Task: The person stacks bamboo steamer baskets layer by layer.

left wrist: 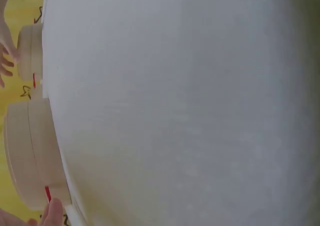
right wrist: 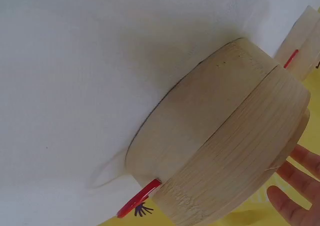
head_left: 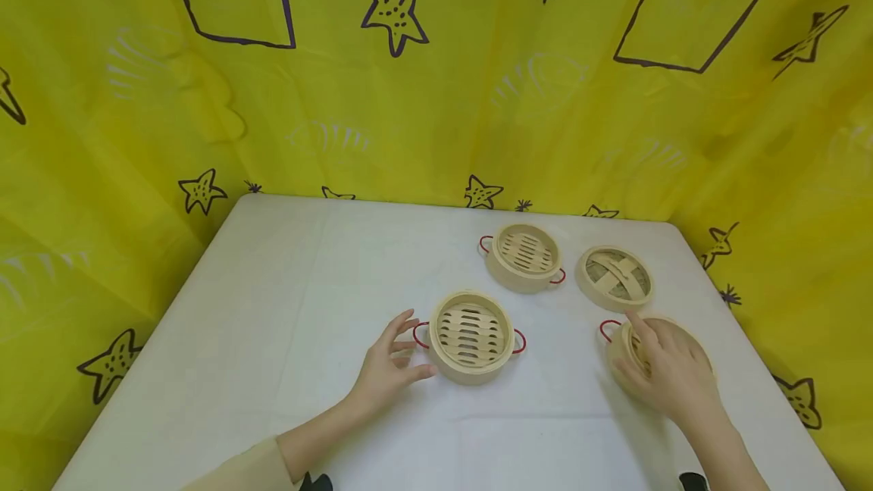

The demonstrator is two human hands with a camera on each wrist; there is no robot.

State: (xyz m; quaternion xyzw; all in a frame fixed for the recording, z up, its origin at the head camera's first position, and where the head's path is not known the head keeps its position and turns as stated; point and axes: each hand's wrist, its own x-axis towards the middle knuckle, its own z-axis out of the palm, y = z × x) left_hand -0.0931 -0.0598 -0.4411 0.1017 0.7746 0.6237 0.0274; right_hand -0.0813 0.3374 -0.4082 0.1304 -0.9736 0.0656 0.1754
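Note:
A round bamboo steamer basket [head_left: 470, 370] with a slatted base and two red handles sits mid-table. Beside its left red handle [head_left: 419, 336] is my left hand [head_left: 385, 370], fingers spread and thumb near the wall; in the left wrist view, its fingertips [left wrist: 54, 213] overlap the handle area. My right hand [head_left: 675, 373] reaches over a second steamer basket [head_left: 622, 361] at the right, covering much of it. Seen from the right wrist, the fingers [right wrist: 285, 203] are loosely extended close to the rim of that basket [right wrist: 215, 136].
Another red-handled steamer basket [head_left: 524, 279] stands toward the back. To its right lies a round woven bamboo lid [head_left: 617, 279] with crossed strips, just behind the right basket. Everything rests on a white-covered table [head_left: 273, 309] against a yellow patterned curtain [head_left: 409, 112].

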